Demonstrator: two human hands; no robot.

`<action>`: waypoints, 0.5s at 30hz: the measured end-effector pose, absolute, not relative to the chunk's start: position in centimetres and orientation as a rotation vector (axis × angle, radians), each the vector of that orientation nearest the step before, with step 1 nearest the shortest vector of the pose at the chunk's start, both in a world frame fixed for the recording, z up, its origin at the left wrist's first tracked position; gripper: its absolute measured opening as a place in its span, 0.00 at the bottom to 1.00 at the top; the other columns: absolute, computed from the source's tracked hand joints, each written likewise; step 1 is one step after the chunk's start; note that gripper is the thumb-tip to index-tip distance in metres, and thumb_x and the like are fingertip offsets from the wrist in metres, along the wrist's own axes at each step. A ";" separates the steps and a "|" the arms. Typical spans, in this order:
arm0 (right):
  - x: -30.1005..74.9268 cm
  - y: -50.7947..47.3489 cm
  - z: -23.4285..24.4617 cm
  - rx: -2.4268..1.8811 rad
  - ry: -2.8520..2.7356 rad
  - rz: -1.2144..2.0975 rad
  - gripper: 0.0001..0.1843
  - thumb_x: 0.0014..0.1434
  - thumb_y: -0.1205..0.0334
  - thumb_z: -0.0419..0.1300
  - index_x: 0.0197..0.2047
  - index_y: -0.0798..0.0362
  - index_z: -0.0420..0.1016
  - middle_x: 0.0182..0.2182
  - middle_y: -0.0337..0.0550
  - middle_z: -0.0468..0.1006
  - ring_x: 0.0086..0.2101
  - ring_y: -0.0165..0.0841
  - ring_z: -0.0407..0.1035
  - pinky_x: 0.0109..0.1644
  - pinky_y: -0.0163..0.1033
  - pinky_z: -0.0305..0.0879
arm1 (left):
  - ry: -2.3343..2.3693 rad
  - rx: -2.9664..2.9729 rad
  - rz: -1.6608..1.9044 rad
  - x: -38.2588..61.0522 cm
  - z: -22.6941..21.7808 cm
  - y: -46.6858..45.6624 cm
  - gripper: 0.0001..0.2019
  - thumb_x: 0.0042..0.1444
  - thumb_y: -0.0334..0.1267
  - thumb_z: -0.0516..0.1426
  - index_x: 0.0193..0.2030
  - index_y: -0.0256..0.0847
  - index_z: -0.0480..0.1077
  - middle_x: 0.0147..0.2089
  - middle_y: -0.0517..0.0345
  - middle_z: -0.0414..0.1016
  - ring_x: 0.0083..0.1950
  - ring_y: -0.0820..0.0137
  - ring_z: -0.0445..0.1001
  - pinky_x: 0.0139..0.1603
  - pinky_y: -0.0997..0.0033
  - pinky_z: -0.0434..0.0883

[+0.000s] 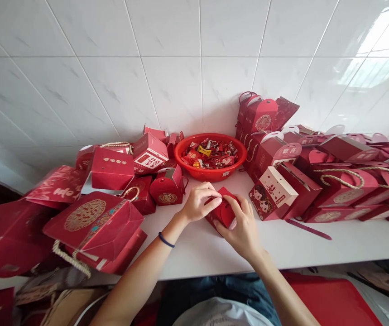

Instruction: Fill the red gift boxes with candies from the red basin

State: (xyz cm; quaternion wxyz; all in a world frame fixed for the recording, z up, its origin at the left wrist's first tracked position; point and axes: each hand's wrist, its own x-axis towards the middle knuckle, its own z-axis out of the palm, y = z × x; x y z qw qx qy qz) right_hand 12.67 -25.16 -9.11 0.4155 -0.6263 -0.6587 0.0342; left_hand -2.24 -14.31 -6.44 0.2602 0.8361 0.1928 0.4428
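Note:
A small red gift box (226,214) stands on the white table in front of me, with both hands at it. My left hand (199,201) has its thumb and fingers closed at the box's upper left edge. Around the right side and front curls my right hand (242,225), thumb on the near face and fingers over the top. The fingers cover much of the top flaps. Just behind the box sits a red plastic basin (211,174) holding many wrapped candies (209,153).
Red gift boxes (94,222) with rope handles pile up on the left. More boxes (343,183) are stacked on the right, a cream-sided box (276,190) nearest. A dark red ribbon strip (309,229) lies on the table (187,253). Behind is a tiled wall (170,90).

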 end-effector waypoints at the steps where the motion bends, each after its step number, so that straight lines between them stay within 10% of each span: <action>1: 13.4 -26.0 -8.7 -1.525 -1.702 0.139 0.32 0.57 0.56 0.65 0.64 0.49 0.68 0.58 0.57 0.68 0.55 0.51 0.69 0.58 0.59 0.71 | 0.489 2.219 1.190 -2.3 -6.4 -14.3 0.10 0.62 0.39 0.58 0.37 0.39 0.80 0.34 0.54 0.78 0.35 0.68 0.76 0.39 0.68 0.73; 9: 24.2 -37.1 -3.9 -1.361 -1.917 0.434 0.37 0.53 0.47 0.71 0.65 0.40 0.71 0.63 0.49 0.70 0.58 0.50 0.71 0.59 0.48 0.72 | 0.543 2.210 1.091 -2.0 -6.7 -13.9 0.12 0.63 0.40 0.57 0.32 0.39 0.78 0.31 0.56 0.79 0.33 0.69 0.76 0.36 0.71 0.72; 15: 34.9 -43.6 -3.5 -1.709 -0.852 0.114 0.30 0.49 0.48 0.73 0.56 0.45 0.80 0.49 0.55 0.81 0.46 0.51 0.77 0.44 0.47 0.73 | 0.544 2.281 0.991 -1.5 -6.7 -14.2 0.12 0.63 0.39 0.57 0.31 0.39 0.77 0.31 0.56 0.79 0.33 0.70 0.76 0.36 0.72 0.71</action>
